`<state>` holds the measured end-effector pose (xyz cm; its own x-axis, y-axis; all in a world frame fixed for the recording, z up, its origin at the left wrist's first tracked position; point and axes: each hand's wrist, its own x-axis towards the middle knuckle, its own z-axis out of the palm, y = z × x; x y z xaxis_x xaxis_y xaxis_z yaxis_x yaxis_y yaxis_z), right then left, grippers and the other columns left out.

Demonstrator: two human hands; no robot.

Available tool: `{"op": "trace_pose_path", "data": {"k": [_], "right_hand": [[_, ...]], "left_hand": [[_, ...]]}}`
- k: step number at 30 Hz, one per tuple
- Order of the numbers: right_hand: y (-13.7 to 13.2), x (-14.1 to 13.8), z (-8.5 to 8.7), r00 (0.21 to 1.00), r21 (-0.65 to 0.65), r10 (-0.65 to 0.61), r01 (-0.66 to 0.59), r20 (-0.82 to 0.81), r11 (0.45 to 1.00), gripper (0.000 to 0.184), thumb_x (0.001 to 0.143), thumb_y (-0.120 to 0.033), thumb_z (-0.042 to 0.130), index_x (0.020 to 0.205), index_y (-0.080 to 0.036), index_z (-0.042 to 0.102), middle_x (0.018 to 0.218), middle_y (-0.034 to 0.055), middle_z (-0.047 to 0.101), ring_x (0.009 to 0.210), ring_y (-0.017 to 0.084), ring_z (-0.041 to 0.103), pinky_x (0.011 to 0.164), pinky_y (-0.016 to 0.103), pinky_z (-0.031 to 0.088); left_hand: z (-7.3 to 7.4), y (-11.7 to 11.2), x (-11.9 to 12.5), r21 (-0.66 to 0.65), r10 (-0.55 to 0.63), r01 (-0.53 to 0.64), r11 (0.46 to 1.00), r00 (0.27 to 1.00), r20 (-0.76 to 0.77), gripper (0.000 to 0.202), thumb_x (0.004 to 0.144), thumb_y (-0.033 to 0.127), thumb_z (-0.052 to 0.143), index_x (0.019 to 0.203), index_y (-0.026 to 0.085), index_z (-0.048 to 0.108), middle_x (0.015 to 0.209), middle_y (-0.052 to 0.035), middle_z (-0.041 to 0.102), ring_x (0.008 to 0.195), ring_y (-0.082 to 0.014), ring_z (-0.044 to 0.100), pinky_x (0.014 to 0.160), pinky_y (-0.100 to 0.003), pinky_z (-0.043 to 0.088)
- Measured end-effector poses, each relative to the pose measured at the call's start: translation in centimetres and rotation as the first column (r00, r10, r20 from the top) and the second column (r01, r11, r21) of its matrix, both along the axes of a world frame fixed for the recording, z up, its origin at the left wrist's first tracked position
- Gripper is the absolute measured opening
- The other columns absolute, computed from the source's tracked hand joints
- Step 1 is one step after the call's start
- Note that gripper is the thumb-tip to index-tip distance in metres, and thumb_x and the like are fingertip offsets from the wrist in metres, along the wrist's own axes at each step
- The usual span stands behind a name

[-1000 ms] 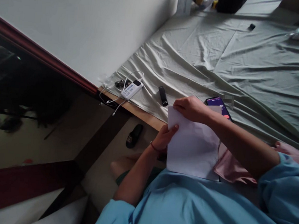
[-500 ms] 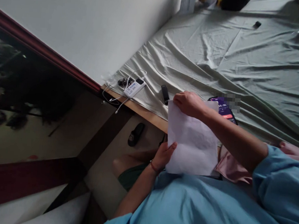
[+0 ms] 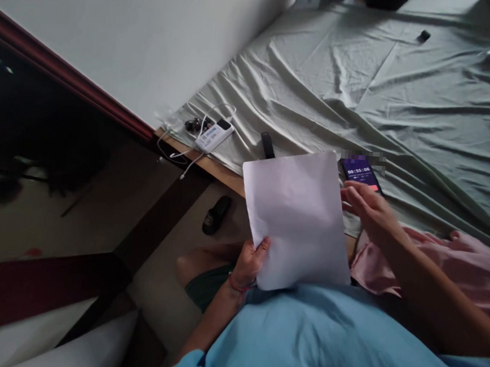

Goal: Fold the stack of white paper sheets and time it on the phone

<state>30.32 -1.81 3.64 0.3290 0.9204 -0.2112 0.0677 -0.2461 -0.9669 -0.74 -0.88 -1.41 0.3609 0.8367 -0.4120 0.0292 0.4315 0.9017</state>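
Note:
A white sheet of paper [image 3: 297,221] lies tilted over my lap, its lower edge against my blue shirt. My left hand [image 3: 252,260] grips its left edge, thumb on top and the other fingers hidden underneath. Beside the right edge is my right hand [image 3: 366,204], fingers stretched toward the paper and slightly apart. Whether its fingertips touch that edge I cannot tell. Just beyond this hand, a phone [image 3: 360,171] with a lit timer screen rests on the bed sheet.
A wrinkled grey-green sheet covers the bed [image 3: 312,87]. Near its corner lie a white power bank [image 3: 215,136] with cables and a black object [image 3: 268,146]. Pink cloth [image 3: 378,267] is at my right. A black slipper [image 3: 217,215] sits on the floor.
My right hand has left the paper's upper left corner and moved right to beside its right edge. The paper has shifted left, with my left hand still holding it.

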Motion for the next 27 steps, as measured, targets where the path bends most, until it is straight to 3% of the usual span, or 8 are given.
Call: {"op": "trace_pose_path", "data": {"k": [2, 5, 9, 14, 17, 20, 24, 27], "right_hand": [[-1.3, -1.0, -0.6, 0.95, -0.053, 0.043, -0.063, -0.311, 0.997, 0.051, 0.088, -0.068, 0.06, 0.114, -0.025, 0.066, 0.102, 0.0083, 0.072, 0.089, 0.024, 0.069, 0.076, 0.036, 0.055], [-1.8, -2.0, -1.3, 0.858, -0.071, 0.016, -0.061, -0.514, 0.996, 0.051, 0.082, -0.068, 0.068, 0.108, -0.024, 0.069, 0.092, 0.0068, 0.073, 0.082, 0.024, 0.07, 0.07, 0.035, 0.056], [-1.3, -2.1, -2.0, 0.859, -0.092, -0.047, 0.0, -0.509, 0.996, 0.04, 0.076, -0.058, 0.078, 0.098, -0.024, 0.071, 0.08, 0.0023, 0.072, 0.067, 0.018, 0.066, 0.062, 0.029, 0.053], [-0.9, -1.8, -2.8, 0.909, -0.091, -0.06, 0.024, -0.412, 0.996, 0.036, 0.074, -0.051, 0.08, 0.094, -0.022, 0.072, 0.07, -0.0012, 0.067, 0.055, 0.014, 0.058, 0.05, 0.024, 0.045], [-1.0, -1.8, -3.1, 0.911, -0.097, -0.084, 0.048, -0.403, 0.994, 0.038, 0.077, -0.054, 0.076, 0.097, -0.022, 0.071, 0.07, -0.0008, 0.067, 0.052, 0.014, 0.055, 0.047, 0.024, 0.041], [-1.2, -1.7, -3.0, 0.905, -0.107, -0.101, 0.061, -0.414, 0.992, 0.041, 0.08, -0.06, 0.072, 0.098, -0.024, 0.07, 0.071, 0.0001, 0.066, 0.052, 0.014, 0.055, 0.046, 0.025, 0.041], [-1.1, -1.4, -3.0, 0.905, -0.14, -0.126, 0.074, -0.406, 0.987, 0.043, 0.079, -0.067, 0.071, 0.09, -0.025, 0.067, 0.066, -0.0001, 0.061, 0.049, 0.013, 0.051, 0.043, 0.025, 0.038], [-1.0, -1.2, -3.2, 0.883, -0.15, -0.128, 0.067, -0.452, 0.986, 0.046, 0.074, -0.066, 0.076, 0.088, -0.023, 0.067, 0.065, -0.0012, 0.06, 0.047, 0.011, 0.049, 0.042, 0.023, 0.036]], "left_hand": [[0.0, -0.1, 0.4, 0.001, -0.001, 0.001, 1.0, 1.0, 0.02, 0.05, 0.088, 0.058, 0.068, 0.111, 0.014, 0.075, 0.104, -0.0119, 0.075, 0.091, -0.0212, 0.07, 0.087, -0.03, 0.053], [-0.1, 0.1, 1.1, -0.003, -0.009, 0.009, 1.0, 1.0, -0.001, 0.052, 0.087, 0.06, 0.068, 0.108, 0.013, 0.075, 0.1, -0.012, 0.075, 0.088, -0.0213, 0.069, 0.084, -0.03, 0.053], [-0.2, 0.4, 2.1, 0.01, 0.001, -0.001, 1.0, 0.997, -0.08, 0.054, 0.086, 0.062, 0.068, 0.104, 0.012, 0.075, 0.095, -0.0107, 0.074, 0.084, -0.0199, 0.067, 0.078, -0.029, 0.052], [-0.1, 0.3, 2.6, -0.056, 0.037, -0.04, 0.998, 0.998, -0.055, 0.054, 0.084, 0.061, 0.071, 0.108, 0.012, 0.072, 0.1, -0.0106, 0.074, 0.096, -0.022, 0.069, 0.089, -0.031, 0.052], [0.2, 0.0, 2.9, -0.167, 0.094, -0.083, 0.982, 0.994, 0.056, 0.055, 0.086, 0.059, 0.071, 0.117, 0.013, 0.07, 0.104, -0.012, 0.074, 0.1, -0.0238, 0.069, 0.088, -0.032, 0.054], [0.5, -0.1, 3.4, -0.235, 0.085, -0.048, 0.971, 0.985, 0.147, 0.054, 0.084, 0.052, 0.076, 0.123, 0.014, 0.068, 0.113, -0.0134, 0.073, 0.104, -0.0246, 0.069, 0.091, -0.033, 0.054], [0.5, -0.1, 3.7, -0.189, 0.041, -0.029, 0.981, 0.998, 0.056, 0.055, 0.073, 0.044, 0.087, 0.117, 0.015, 0.073, 0.12, -0.0133, 0.072, 0.108, -0.025, 0.069, 0.098, -0.035, 0.053], [0.3, 0.1, 3.4, -0.145, 0.003, -0.006, 0.989, 1.0, -0.022, 0.051, 0.072, 0.045, 0.087, 0.11, 0.014, 0.076, 0.115, -0.0128, 0.074, 0.103, -0.0235, 0.069, 0.095, -0.033, 0.054]]}}
